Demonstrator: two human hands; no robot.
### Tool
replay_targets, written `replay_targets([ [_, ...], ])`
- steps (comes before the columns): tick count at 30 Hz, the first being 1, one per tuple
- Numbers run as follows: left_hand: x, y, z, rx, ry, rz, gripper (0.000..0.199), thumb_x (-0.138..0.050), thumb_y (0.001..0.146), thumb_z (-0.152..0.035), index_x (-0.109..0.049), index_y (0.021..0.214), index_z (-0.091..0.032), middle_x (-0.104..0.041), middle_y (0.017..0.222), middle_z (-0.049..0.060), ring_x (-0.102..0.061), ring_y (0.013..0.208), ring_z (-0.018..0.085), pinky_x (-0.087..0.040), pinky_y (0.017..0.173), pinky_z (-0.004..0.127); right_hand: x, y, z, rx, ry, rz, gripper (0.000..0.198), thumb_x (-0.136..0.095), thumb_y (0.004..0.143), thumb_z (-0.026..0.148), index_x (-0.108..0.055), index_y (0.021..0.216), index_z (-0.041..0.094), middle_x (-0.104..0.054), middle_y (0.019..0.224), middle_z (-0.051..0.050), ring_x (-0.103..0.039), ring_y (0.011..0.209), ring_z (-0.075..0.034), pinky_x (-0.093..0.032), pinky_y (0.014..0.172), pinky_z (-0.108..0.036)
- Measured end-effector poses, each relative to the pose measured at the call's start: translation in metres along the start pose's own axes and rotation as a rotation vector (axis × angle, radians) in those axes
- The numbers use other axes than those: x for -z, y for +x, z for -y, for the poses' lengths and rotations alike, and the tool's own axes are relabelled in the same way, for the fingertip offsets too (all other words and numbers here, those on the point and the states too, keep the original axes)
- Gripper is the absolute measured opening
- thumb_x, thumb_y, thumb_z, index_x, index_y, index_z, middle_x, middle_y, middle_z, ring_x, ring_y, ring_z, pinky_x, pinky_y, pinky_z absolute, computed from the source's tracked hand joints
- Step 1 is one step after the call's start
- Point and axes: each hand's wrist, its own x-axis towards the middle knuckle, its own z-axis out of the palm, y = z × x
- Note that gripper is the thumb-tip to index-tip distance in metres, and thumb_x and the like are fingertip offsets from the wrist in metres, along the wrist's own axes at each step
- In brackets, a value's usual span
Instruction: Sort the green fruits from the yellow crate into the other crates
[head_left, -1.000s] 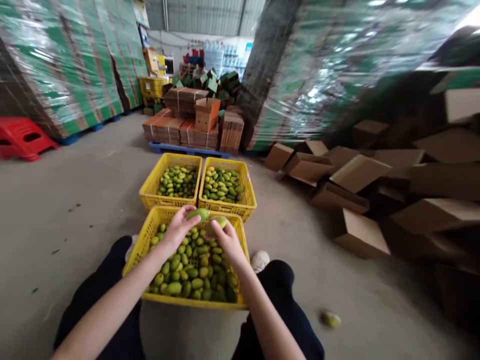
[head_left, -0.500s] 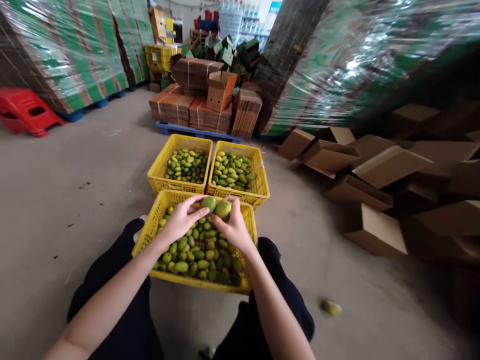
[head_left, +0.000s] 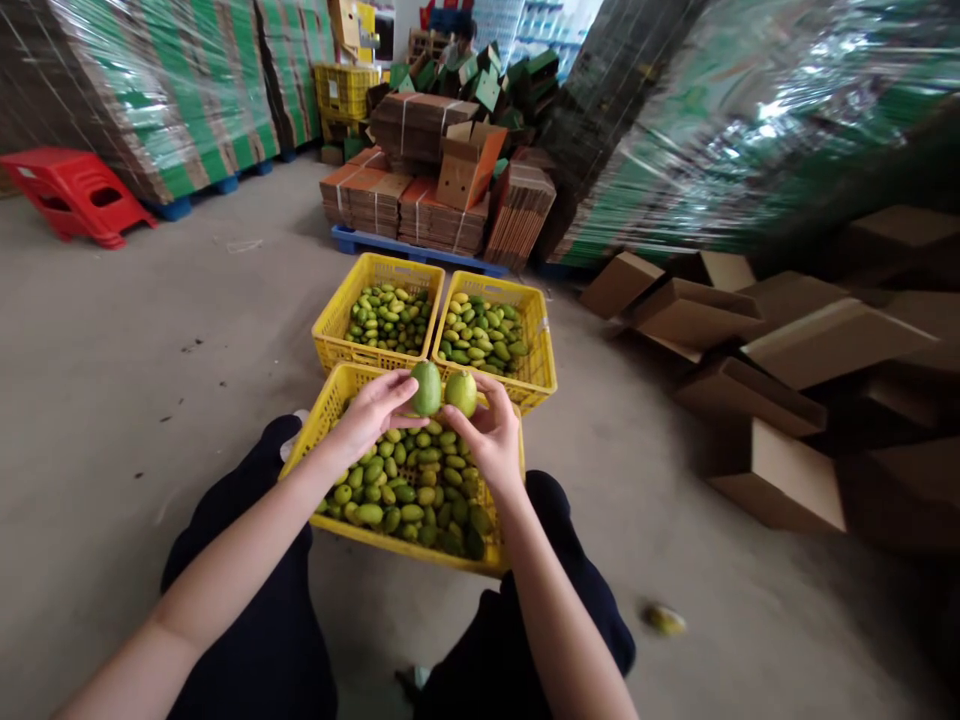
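Observation:
Above the near yellow crate, my left hand holds a smooth green oval fruit upright between thumb and fingers. Close to its right, my right hand grips a yellower green fruit, with the thumb at its lower side. A narrow gap shows between the two fruits. Below my hands, many loose green and yellow-green oval fruits fill the bottom of the crate, which stands between my legs. My hands and forearms hide parts of its rim.
Two more yellow crates, one left and one right, hold similar fruits just beyond. Flattened cartons lie on a blue pallet behind them. Open cardboard boxes pile up at right. A single fruit lies on the floor; a red stool stands left.
Both fruits have been turned more upright and stand slightly apart, where they were tilted and nearer each other. My view has shifted, so the scene sits a little further right.

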Motion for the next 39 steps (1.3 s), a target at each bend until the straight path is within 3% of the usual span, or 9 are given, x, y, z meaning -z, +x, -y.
replay_targets([
  [5, 0.000, 0.000, 0.001, 0.072, 0.029, 0.057, 0.042, -0.071, 0.078, -0.048, -0.066, 0.099, -0.012, -0.074, 0.083, 0.009, -0.074, 0.073, 0.022, -0.060, 0.059, 0.025, -0.002, -0.002, 0.003, -0.049, 0.068, -0.018, 0.041, -0.076, 0.073, 0.041, -0.053, 0.104, 0.027, -0.061, 0.106, -0.003, -0.060, 0.072, -0.014, -0.052, 0.055, -0.027],
  [13, 0.002, 0.001, 0.001, 0.074, -0.061, 0.069, 0.038, -0.075, 0.077, -0.040, -0.066, 0.103, -0.013, -0.075, 0.093, 0.009, -0.075, 0.080, 0.023, -0.062, 0.064, 0.026, -0.001, -0.002, 0.002, -0.091, 0.144, 0.019, 0.041, -0.075, 0.073, 0.042, -0.051, 0.102, 0.026, -0.060, 0.100, 0.000, -0.054, 0.054, -0.009, -0.048, 0.049, -0.026],
  [19, 0.004, 0.007, 0.002, 0.291, -0.159, -0.022, 0.035, -0.056, 0.092, -0.040, -0.069, 0.103, -0.010, -0.073, 0.070, 0.007, -0.067, 0.049, 0.011, -0.053, 0.045, 0.012, -0.005, -0.004, 0.003, -0.211, 0.238, 0.091, 0.049, -0.074, 0.072, 0.044, -0.042, 0.104, 0.029, -0.063, 0.091, 0.003, -0.052, 0.042, -0.010, -0.043, 0.041, -0.027],
  [24, 0.004, 0.011, 0.000, 0.402, -0.204, -0.008, 0.047, -0.042, 0.098, -0.045, -0.070, 0.099, -0.007, -0.068, 0.059, 0.006, -0.063, 0.042, 0.011, -0.050, 0.040, 0.014, -0.006, -0.004, 0.005, -0.327, 0.384, 0.100, 0.042, -0.071, 0.072, 0.044, -0.045, 0.101, 0.027, -0.061, 0.075, 0.006, -0.052, 0.041, -0.011, -0.040, 0.040, -0.026],
  [30, 0.004, 0.013, 0.003, 0.393, -0.212, -0.006, 0.050, -0.039, 0.099, -0.043, -0.069, 0.079, -0.007, -0.066, 0.056, 0.008, -0.058, 0.040, 0.010, -0.048, 0.040, 0.017, -0.007, -0.001, 0.002, -0.358, 0.498, 0.007, 0.035, -0.072, 0.069, 0.038, -0.053, 0.095, 0.024, -0.063, 0.071, 0.004, -0.053, 0.054, -0.012, -0.040, 0.046, -0.024],
  [39, 0.004, 0.012, 0.004, 0.366, -0.209, -0.054, 0.049, -0.038, 0.099, -0.038, -0.070, 0.075, -0.010, -0.064, 0.055, 0.007, -0.057, 0.043, 0.010, -0.046, 0.042, 0.017, -0.008, 0.000, -0.002, -0.420, 0.505, -0.017, 0.034, -0.071, 0.064, 0.034, -0.056, 0.093, 0.023, -0.065, 0.071, 0.003, -0.056, 0.059, -0.013, -0.042, 0.047, -0.022],
])
